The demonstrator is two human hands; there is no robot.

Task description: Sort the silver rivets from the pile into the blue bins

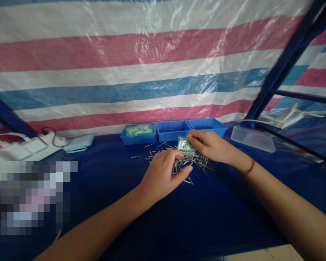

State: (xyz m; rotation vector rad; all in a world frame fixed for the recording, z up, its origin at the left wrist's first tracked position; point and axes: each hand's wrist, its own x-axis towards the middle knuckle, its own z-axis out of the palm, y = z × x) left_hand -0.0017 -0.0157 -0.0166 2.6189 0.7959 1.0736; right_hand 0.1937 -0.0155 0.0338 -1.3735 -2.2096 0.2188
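Between thumb and fingers, my right hand (210,145) pinches the edge of a small clear plastic bag (184,145) with a greenish tint and silvery pieces showing in it. The bag hangs just over a loose pile of pop rivets (202,163) on the blue tabletop. My left hand (163,170) is at the near left side of the pile, thumb and fingers apart, with nothing visible in its grasp; it hides part of the rivets. Behind the pile, a blue bin (122,137) holds several green-tinted plastic bags (139,129).
Two more blue bins, a middle one (172,136) and a right one (209,127), continue the row. A clear plastic lid or tray (252,139) lies at right. Power strips (40,145) and a light-blue case (78,143) are at left. Striped sheeting (141,79) hangs behind.
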